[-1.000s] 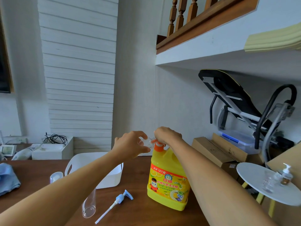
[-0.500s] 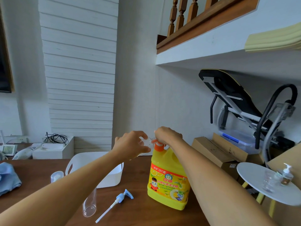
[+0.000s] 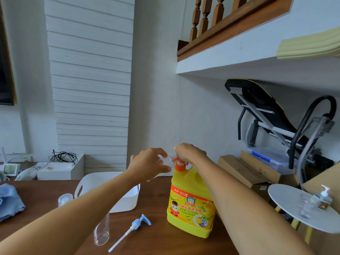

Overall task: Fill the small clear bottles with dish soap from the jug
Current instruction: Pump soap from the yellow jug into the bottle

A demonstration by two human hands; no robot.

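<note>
Both of my hands meet at the top of the soap jug. My left hand grips a small clear bottle between thumb and curled fingers, holding it in the air just beside the jug's top. My right hand is curled down over the orange pump head, grasping it. The yellow jug stands upright on the brown wooden worktop, right of centre, its label facing me. Left of the jug, a blue and white pump with a long tube lies flat on the worktop. Near it is a tall clear bottle, partly hidden by my left forearm; I cannot tell whether it stands or lies. Behind them sits a white basket, with a small capped clear bottle to its left and a blue cloth at the far left edge.
</note>
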